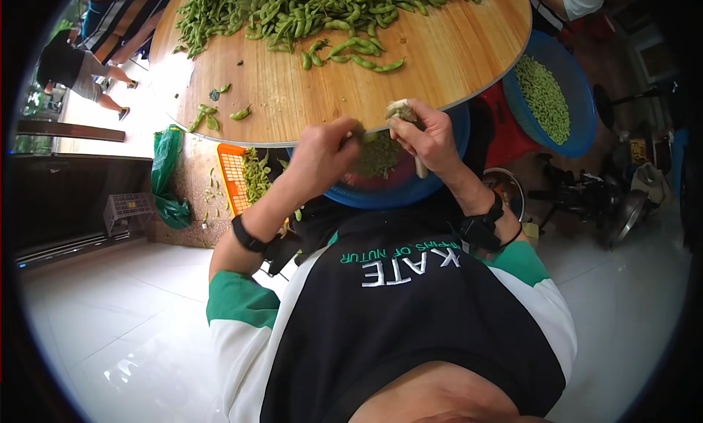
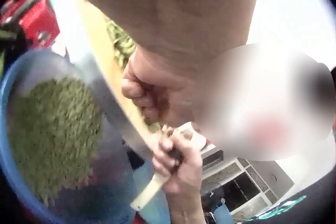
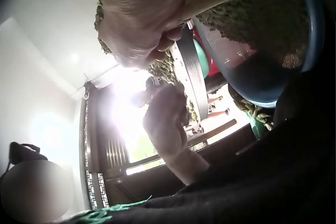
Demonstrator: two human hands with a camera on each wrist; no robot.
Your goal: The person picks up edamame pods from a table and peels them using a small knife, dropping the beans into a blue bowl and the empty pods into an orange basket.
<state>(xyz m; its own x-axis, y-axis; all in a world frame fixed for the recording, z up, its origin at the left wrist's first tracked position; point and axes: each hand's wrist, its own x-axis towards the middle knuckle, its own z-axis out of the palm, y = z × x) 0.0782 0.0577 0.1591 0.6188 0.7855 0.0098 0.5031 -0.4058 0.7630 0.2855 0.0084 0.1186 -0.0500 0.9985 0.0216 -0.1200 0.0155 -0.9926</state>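
Nearest the head camera is a black shirt [image 1: 410, 306] with green-and-white sleeves [image 1: 245, 298] and lettering across the front. Beyond it, the right hand [image 1: 432, 137] has its fingers curled around a pale handle [image 2: 148, 195]; the head view shows only a short piece below the fist, while the left-wrist view reveals a longer length slanting out toward a blue basin. Blurred in the head view, the left hand [image 1: 322, 159] has its fingers bent in, and I cannot tell from any view whether it pinches something. Both hands are at the near edge of a wooden table [image 1: 454, 64], over a blue basin [image 1: 410, 197]. Green pods [image 1: 307, 13] lie heaped at the table's far side. Only the head view takes in the orange basket [image 1: 222, 159] of pods and, to the right, another blue basin [image 1: 589, 115] holding pale green beans [image 1: 542, 101]. Seen from the right wrist, the left hand stands against a bright opening [image 3: 137, 148], with dark panels [image 3: 102, 124] beside it.
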